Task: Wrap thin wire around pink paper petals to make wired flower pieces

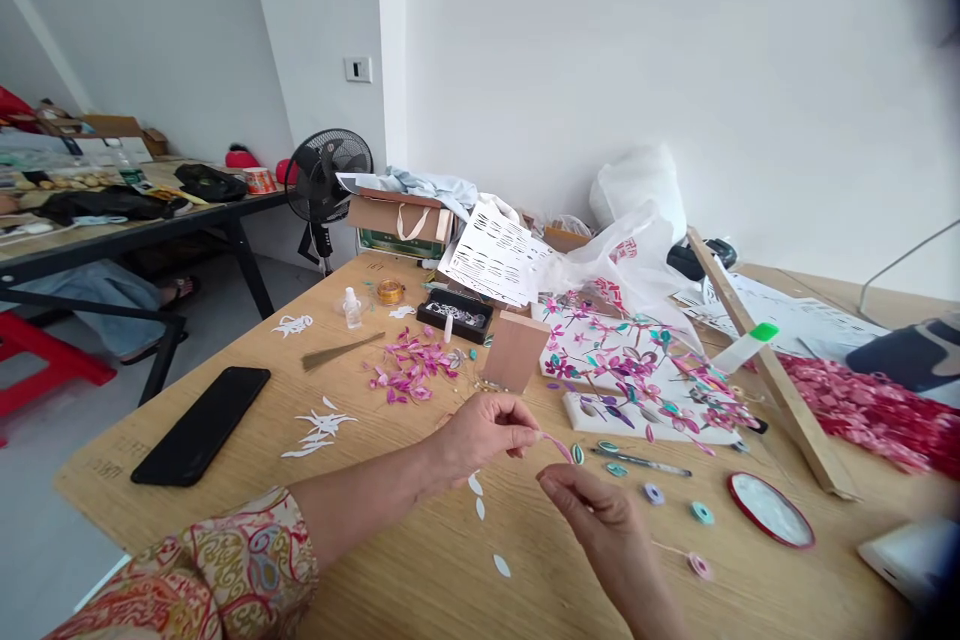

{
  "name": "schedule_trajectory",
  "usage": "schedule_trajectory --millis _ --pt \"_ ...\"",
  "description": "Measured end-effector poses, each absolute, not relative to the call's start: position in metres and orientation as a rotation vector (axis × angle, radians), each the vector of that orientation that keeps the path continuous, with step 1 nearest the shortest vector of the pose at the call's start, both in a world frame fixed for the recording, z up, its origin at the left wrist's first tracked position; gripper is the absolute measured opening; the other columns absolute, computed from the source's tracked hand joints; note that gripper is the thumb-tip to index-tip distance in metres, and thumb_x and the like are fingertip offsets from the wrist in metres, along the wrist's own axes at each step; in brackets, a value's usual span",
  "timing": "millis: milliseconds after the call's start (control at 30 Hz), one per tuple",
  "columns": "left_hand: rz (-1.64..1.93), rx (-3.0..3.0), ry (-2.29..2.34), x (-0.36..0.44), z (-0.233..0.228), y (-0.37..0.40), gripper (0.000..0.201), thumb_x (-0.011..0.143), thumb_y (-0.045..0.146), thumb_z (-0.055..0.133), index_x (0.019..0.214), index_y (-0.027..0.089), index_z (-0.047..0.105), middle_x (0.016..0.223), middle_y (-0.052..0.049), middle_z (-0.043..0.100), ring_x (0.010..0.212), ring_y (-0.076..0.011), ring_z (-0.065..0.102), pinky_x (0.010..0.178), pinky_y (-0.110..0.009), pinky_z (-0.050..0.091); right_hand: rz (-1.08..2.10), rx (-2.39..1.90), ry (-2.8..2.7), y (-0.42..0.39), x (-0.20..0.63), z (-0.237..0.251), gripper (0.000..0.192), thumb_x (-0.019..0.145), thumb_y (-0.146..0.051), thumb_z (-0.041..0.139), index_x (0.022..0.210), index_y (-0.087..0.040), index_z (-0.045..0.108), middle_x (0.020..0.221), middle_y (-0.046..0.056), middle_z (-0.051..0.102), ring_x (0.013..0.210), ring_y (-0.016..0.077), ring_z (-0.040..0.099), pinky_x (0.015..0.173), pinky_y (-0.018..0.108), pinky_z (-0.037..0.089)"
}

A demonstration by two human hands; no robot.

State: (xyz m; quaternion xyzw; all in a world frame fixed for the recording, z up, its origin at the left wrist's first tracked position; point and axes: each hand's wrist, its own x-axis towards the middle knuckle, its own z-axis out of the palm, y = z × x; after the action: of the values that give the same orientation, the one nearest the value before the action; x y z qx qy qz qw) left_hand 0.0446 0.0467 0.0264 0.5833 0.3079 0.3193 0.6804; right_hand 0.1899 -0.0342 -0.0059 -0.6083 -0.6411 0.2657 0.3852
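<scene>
My left hand (491, 430) pinches one end of a slim pink petal (556, 446), held above the table. Close by on the right, my right hand (596, 515) has thumb and forefinger pressed together near the petal's other end; what lies between them is too small to make out. From a pink thread spool (699, 566), a pale thread runs toward my right wrist and is lost behind it. Small green-edged leaf pieces (616, 470) lie just beyond the petal. White paper leaf shapes (502, 566) are scattered below my hands.
Pink petals (412, 365) lie in a pile beyond my left hand, near a wooden block (516, 352). Finished flower sprays (637, 360) rest on white foam. A phone (202, 425) sits at left, a red-rimmed round dish (770, 510) at right, beside a wooden bar (772, 370).
</scene>
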Motion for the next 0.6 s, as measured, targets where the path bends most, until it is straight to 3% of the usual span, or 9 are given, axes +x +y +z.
schedule_trajectory --millis 200,333,433,600 --pt "0.773 2.127 0.749 0.044 0.021 0.050 0.008 0.073 0.012 0.054 0.068 0.014 0.060 0.069 0.000 0.055 0.068 -0.0098 0.049 0.063 -0.020 0.038 0.402 -1.540 -1.991 -0.045 0.184 0.016 0.032 0.085 -0.031 0.036 0.070 -0.019 0.062 0.057 0.001 0.056 0.051 0.0123 0.052 0.048 0.021 0.039" --pt "0.535 2.492 0.529 0.039 0.022 0.049 0.013 0.079 0.015 0.049 0.074 0.014 0.061 0.076 -0.003 0.056 0.073 -0.0115 0.050 0.067 -0.021 0.038 0.341 -1.563 -2.003 -0.042 0.200 0.029 0.027 0.085 -0.030 0.039 0.073 -0.020 0.062 0.064 0.002 0.060 0.055 0.0130 0.054 0.051 0.022 0.039" --pt "0.428 2.300 0.363 0.035 0.027 0.048 0.009 0.075 0.012 0.053 0.070 0.014 0.061 0.070 -0.001 0.056 0.071 -0.0103 0.050 0.067 -0.020 0.038 0.462 -1.577 -1.897 -0.032 0.213 0.029 0.024 0.082 -0.034 0.044 0.071 -0.020 0.062 0.065 0.001 0.061 0.060 0.0142 0.054 0.056 0.022 0.041" --pt "0.484 1.407 0.498 0.030 0.030 0.048 0.009 0.065 0.020 0.063 0.065 0.012 0.059 0.058 0.003 0.051 0.053 -0.0058 0.045 0.055 -0.018 0.036 0.733 -1.516 -1.632 -0.020 0.213 0.010 0.027 0.075 -0.040 0.051 0.062 -0.018 0.061 0.061 0.001 0.060 0.059 0.0150 0.054 0.055 0.022 0.043"
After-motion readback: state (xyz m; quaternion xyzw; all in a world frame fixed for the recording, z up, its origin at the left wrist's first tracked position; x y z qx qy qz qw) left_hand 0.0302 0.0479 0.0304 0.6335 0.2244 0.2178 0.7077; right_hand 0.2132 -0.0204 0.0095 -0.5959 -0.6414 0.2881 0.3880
